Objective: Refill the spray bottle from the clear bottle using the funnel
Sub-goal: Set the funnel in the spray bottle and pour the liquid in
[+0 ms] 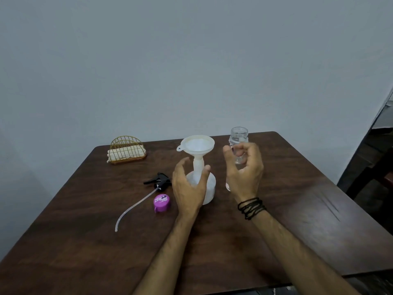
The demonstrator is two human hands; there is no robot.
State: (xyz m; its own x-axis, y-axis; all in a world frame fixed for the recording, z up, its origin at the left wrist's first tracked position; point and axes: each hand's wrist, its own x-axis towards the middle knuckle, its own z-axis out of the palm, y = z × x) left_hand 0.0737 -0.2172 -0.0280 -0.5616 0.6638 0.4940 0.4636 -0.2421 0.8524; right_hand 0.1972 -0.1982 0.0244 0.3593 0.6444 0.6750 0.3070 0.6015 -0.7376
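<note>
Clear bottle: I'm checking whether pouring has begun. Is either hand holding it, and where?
No. The clear bottle stands uncapped behind the open right hand. The left hand is open beside the spray bottle, not visibly gripping.

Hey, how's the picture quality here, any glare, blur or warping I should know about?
Head view: dim, flat light with a soft sheen on the table at the right; both hands, left hand and right hand, look slightly motion-blurred; wide-angle bending shows at the frame edges; the clear bottle is sharp enough.
</note>
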